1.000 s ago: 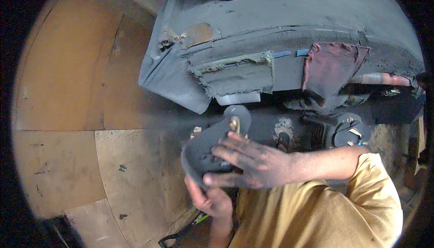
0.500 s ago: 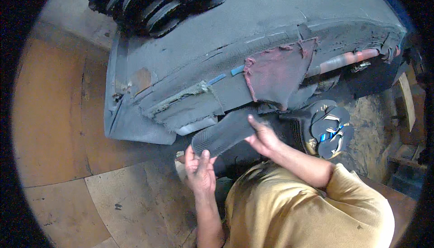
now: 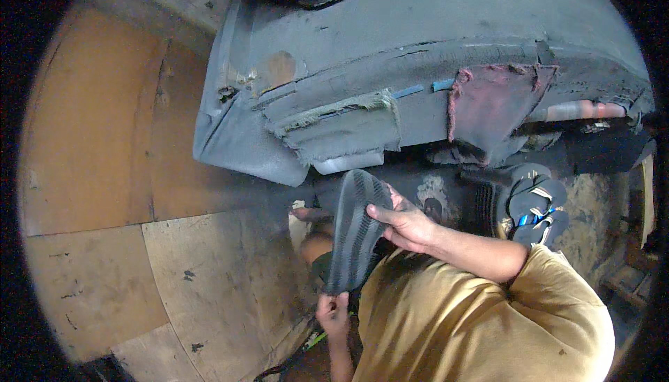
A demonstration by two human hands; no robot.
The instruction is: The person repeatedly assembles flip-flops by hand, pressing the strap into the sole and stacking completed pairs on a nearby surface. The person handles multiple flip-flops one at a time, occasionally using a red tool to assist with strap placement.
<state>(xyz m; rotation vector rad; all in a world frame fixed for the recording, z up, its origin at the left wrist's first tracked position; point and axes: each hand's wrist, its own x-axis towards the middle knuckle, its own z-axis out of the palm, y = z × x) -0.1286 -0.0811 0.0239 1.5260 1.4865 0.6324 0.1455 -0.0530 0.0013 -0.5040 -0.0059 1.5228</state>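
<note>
Dusty bench, twelve; left hand, six; right hand, four: fingers pinch ridged black sole; keep edges evenly gripped.

Two hands, one dark sole, two frayed cloths; at least two sandals, overlapping and hard to count.

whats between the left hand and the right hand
In the head view, a dark ribbed sole spans the stretch between them: the left hand pinches its lower end, the right hand holds its upper right edge.
</note>
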